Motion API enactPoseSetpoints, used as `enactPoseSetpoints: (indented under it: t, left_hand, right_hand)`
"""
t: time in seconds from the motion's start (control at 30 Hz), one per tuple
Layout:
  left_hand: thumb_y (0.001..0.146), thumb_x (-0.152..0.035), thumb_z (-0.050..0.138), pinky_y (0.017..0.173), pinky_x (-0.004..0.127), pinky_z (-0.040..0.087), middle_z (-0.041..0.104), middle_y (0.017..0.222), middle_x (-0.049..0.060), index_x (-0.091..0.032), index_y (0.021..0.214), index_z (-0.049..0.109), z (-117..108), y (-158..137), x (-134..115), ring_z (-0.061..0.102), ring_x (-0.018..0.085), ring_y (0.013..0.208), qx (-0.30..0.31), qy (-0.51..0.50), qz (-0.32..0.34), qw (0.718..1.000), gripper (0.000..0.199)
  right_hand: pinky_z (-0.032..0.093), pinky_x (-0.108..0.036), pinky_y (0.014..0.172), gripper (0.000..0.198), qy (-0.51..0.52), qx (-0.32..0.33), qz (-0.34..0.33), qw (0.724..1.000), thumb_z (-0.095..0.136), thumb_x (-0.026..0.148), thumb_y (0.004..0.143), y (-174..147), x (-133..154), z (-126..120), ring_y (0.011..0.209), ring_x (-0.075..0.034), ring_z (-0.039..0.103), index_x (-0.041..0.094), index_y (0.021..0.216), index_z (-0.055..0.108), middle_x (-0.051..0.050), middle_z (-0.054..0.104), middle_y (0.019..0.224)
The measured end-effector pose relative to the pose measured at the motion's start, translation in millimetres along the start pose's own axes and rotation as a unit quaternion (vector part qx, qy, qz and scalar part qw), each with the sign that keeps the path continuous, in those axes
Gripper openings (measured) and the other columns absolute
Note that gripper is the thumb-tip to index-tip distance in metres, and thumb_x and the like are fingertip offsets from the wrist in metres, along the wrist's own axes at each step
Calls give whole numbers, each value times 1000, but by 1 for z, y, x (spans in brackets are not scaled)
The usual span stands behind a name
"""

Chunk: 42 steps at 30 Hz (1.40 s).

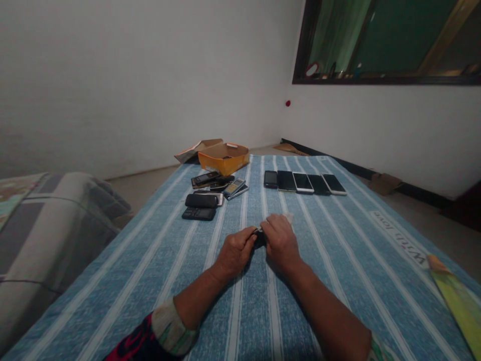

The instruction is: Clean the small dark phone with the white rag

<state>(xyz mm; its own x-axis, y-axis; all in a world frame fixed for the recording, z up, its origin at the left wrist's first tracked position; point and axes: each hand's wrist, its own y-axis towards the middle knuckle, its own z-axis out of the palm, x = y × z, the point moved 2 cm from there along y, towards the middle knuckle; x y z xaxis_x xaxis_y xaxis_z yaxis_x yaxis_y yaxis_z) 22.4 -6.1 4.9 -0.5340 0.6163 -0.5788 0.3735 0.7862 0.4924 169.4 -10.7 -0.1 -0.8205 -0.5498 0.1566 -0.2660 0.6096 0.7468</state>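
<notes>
Over the middle of the striped cloth, my left hand (pixel 235 253) and my right hand (pixel 280 243) meet with fingers bent. Between them is a small black phone-like object (pixel 259 239), mostly hidden by the fingers, so its exact kind is unclear. My left hand grips it from the left side. A thin whitish piece, like tissue (pixel 289 217), sticks out beyond my closed right hand, whose fingers press at the object's upper edge. Ahead to the left lie a black keypad phone (pixel 198 214) and a dark rounded phone (pixel 201 200).
Several phones lie in a row (pixel 302 183) at the far right. More phones are piled (pixel 235 187) before an open orange box (pixel 225 163). A yellow-green item (pixel 456 301) lies at the right edge. A covered seat-like shape (pixel 75 225) stands left of the striped cloth (pixel 150 240).
</notes>
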Motion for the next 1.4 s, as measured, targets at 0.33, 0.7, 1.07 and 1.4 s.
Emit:
enactPoseSetpoints:
  t: [0.33, 0.7, 1.07, 1.4]
  left_hand:
    - [94, -25, 41, 68, 25, 53, 73, 81, 3, -18, 96, 66, 0, -1, 1, 70, 17, 71, 8, 13, 0, 1000, 26]
    - [94, -23, 41, 67, 25, 53, 73, 80, 3, -18, 98, 66, -1, 0, -2, 69, 17, 70, 7, -4, 0, 1000, 26]
    - [92, -22, 41, 60, 23, 48, 69, 71, 3, -15, 91, 66, -2, 1, 0, 66, 16, 64, 19, 23, -8, 1000, 26]
    - [92, -22, 41, 61, 23, 48, 68, 74, 3, -15, 94, 65, -1, -2, 0, 66, 16, 66, 14, 15, -2, 1000, 25]
  right_hand:
    - [37, -46, 100, 22, -27, 9, 19, 999, 44, 8, 87, 0, -3, -1, 104, -26, 50, 18, 93, 63, -10, 62, 92]
    - [32, -46, 102, 19, -4, 29, 6, 1000, 47, 10, 88, 1, -1, -3, 96, -23, 54, 19, 93, 63, -7, 64, 91]
    - [48, -35, 83, 37, 219, -44, 291, 930, 43, 7, 71, 0, -46, 0, 86, -22, 62, 18, 90, 72, -8, 68, 89]
    - [52, -32, 69, 32, 306, -47, 345, 886, 49, 23, 75, -2, -56, 0, 73, -21, 65, 14, 92, 74, -4, 71, 78]
